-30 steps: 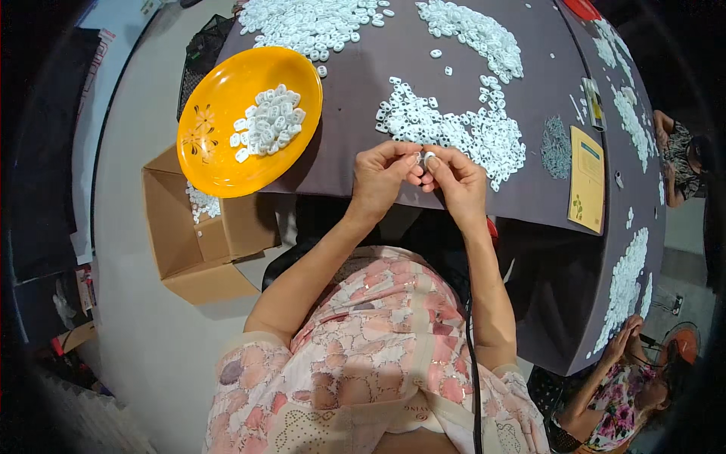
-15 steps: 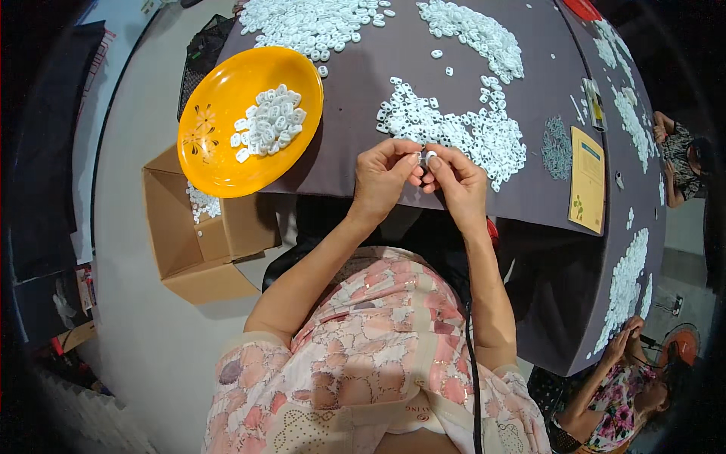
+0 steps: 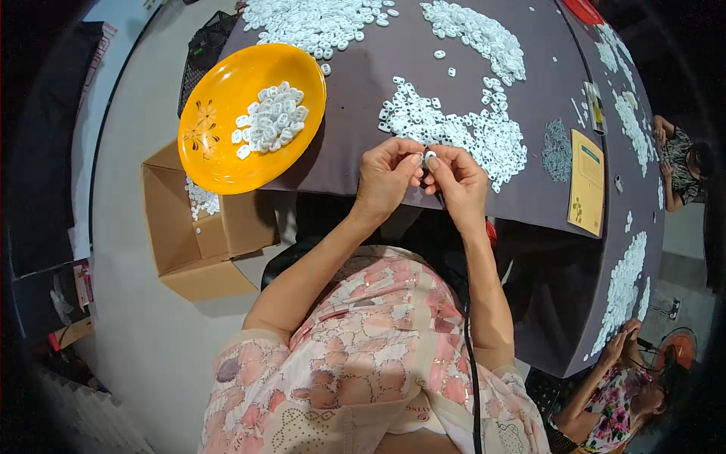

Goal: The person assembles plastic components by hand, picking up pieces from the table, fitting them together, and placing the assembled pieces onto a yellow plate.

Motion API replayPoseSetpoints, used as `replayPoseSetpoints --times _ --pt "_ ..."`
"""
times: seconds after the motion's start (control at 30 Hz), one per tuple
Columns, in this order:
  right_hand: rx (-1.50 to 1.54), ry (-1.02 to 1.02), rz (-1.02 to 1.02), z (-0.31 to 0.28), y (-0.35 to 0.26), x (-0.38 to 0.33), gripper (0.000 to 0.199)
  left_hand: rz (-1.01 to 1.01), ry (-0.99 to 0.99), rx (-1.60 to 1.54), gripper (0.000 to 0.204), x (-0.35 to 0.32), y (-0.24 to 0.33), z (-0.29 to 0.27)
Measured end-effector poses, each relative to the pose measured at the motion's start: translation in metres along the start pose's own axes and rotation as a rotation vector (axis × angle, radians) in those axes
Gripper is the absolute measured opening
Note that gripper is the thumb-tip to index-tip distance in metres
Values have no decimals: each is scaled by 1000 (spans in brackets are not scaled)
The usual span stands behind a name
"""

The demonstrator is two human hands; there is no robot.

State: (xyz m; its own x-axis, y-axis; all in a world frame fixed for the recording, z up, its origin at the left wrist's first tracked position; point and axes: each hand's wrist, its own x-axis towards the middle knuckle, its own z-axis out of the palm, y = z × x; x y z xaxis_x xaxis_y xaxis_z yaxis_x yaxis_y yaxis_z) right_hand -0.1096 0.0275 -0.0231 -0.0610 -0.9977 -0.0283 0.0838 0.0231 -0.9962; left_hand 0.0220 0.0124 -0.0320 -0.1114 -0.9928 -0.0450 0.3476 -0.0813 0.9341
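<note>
My left hand [image 3: 384, 178] and my right hand [image 3: 461, 183] meet above the table's near edge, fingertips pinched close together. Between the right thumb and forefinger sits a small white plastic piece [image 3: 430, 156]. The left fingers are closed beside it on something small and pale, mostly hidden by the fingertips. A thin dark thing shows below the right fingers, too small to make out. Just beyond my hands spreads a pile of small white plastic pieces with dark openings [image 3: 491, 144]. To the left, a yellow oval bowl [image 3: 227, 83] holds a heap of white oval pieces [image 3: 274, 117].
Further white piles [image 3: 310, 23] lie at the back of the grey-covered table [image 3: 344, 98]. At right are a heap of small grey metal parts [image 3: 556, 151] and a yellow booklet [image 3: 586, 181]. An open cardboard box [image 3: 170, 227] stands lower left. Two people sit along the right side.
My hands stay in almost the same place, with the fingers slightly shifted around the small white piece. The view has moved a little; the piles and bowl look unchanged.
</note>
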Motion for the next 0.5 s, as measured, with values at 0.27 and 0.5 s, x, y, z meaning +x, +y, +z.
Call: replayPoseSetpoints --times 0.27,0.5 --pt "38 3 -4 0 2 0 15 -19 -4 -71 9 0 -1 1" --pt "20 74 -70 1 4 -2 12 -22 4 -60 8 -1 3 7"
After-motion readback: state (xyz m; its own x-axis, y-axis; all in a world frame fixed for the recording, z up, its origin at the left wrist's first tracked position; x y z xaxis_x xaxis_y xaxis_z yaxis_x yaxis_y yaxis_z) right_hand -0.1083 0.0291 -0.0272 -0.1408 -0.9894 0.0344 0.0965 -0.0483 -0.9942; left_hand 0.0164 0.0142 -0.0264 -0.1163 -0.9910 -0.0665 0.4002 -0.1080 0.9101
